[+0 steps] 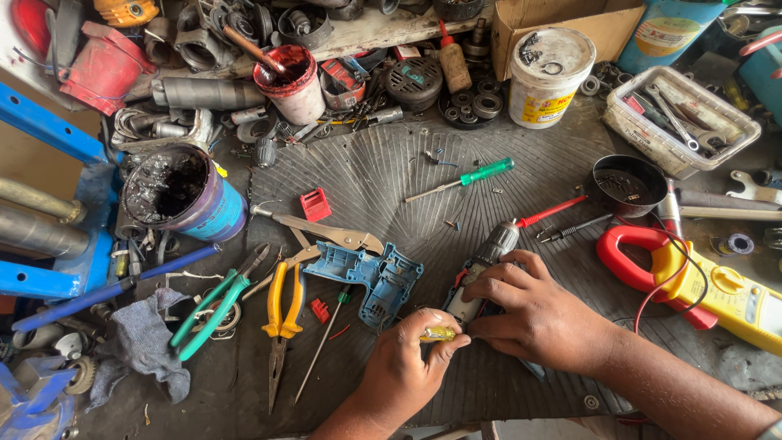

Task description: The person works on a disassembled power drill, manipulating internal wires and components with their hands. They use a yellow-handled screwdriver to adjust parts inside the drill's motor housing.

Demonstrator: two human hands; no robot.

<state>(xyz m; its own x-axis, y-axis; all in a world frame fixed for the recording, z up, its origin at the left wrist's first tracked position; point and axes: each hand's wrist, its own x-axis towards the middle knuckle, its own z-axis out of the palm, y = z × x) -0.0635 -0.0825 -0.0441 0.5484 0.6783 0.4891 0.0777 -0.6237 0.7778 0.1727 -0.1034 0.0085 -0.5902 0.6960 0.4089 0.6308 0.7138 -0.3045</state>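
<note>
Drill motor (pixel 481 269) under right hand (pixel 533 314).

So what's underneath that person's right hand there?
The right hand lies on a stripped drill motor assembly; its grey chuck end pokes out toward a red-handled screwdriver. The middle is covered. The left hand holds a small yellow tool at its near end.

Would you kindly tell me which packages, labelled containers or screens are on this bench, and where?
White tub: top centre-right, round, yellow-and-red label.
Cardboard box: top, behind the tub, brown, open.
Blue can: top right, pale label.
Clamp meter: right edge, yellow and red; screen not visible.
Clear plastic tray: upper right, holds wrenches.
</note>
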